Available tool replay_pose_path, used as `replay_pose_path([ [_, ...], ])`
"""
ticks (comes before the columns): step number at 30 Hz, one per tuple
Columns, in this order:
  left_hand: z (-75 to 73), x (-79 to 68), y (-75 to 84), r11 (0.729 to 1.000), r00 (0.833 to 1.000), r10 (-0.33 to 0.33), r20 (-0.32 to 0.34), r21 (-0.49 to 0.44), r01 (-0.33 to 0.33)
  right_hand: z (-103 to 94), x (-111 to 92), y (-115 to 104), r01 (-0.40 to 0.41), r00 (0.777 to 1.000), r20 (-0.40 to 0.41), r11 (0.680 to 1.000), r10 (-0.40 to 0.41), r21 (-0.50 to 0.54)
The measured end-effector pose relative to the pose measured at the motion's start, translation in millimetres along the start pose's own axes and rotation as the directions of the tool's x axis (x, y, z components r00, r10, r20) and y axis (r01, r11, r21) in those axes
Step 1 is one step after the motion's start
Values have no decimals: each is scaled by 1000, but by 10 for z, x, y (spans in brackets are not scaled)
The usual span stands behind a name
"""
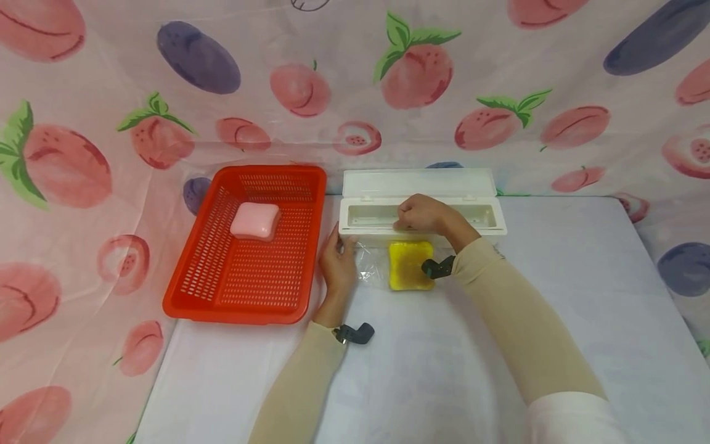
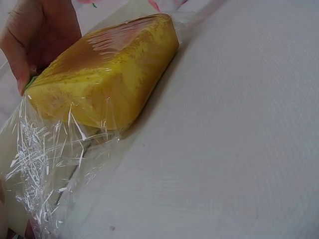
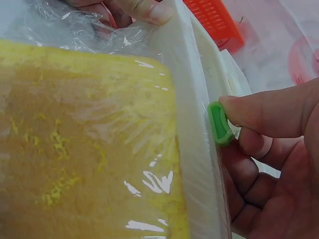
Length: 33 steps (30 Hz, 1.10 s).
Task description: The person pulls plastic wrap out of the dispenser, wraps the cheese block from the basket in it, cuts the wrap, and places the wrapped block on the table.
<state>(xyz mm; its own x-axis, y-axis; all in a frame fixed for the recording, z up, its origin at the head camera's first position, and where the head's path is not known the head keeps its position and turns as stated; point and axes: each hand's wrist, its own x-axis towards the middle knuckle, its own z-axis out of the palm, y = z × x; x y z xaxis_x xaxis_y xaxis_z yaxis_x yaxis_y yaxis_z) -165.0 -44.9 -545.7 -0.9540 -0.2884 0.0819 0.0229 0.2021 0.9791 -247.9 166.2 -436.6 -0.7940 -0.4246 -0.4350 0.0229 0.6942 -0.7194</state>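
A white cling film dispenser (image 1: 421, 237) lies across the table with its lid raised. My right hand (image 1: 424, 213) is over its front edge, pinching a small green slide cutter (image 3: 220, 124) between thumb and curled fingers. At the dispenser's left front corner, my left hand (image 1: 338, 262) grips the end, its thumb (image 3: 158, 12) against the front wall. Clear cling film (image 2: 37, 169) stretches out from the dispenser over a yellow block (image 1: 407, 256) with a browned top, right in front of it. In the left wrist view, the film is wrinkled along one side of the block.
Left of the dispenser stands a red plastic basket (image 1: 244, 311) with slotted walls, holding a pink rounded block (image 1: 255, 221). A fruit-printed cloth (image 1: 355, 80) hangs behind the table, which has a white cover (image 1: 421, 370).
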Motion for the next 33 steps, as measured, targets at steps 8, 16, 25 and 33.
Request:
replay_pose_path([
  [8,11,-3,-13,1000,1000,10,-8,-16,-10,-32,-10,44,-2,1000,-6,1000,2,-31],
  [16,4,0,-24,999,999,34,7,5,-34,-74,-46,103,-26,1000,-15,999,26,-40],
  [25,7,-3,-24,999,999,29,-23,39,-28,-162,-158,230,-72,997,-39,996,70,-47],
  [33,16,-11,-9,999,999,29,-18,20,-28,-223,-206,323,-62,997,-43,996,59,-58],
])
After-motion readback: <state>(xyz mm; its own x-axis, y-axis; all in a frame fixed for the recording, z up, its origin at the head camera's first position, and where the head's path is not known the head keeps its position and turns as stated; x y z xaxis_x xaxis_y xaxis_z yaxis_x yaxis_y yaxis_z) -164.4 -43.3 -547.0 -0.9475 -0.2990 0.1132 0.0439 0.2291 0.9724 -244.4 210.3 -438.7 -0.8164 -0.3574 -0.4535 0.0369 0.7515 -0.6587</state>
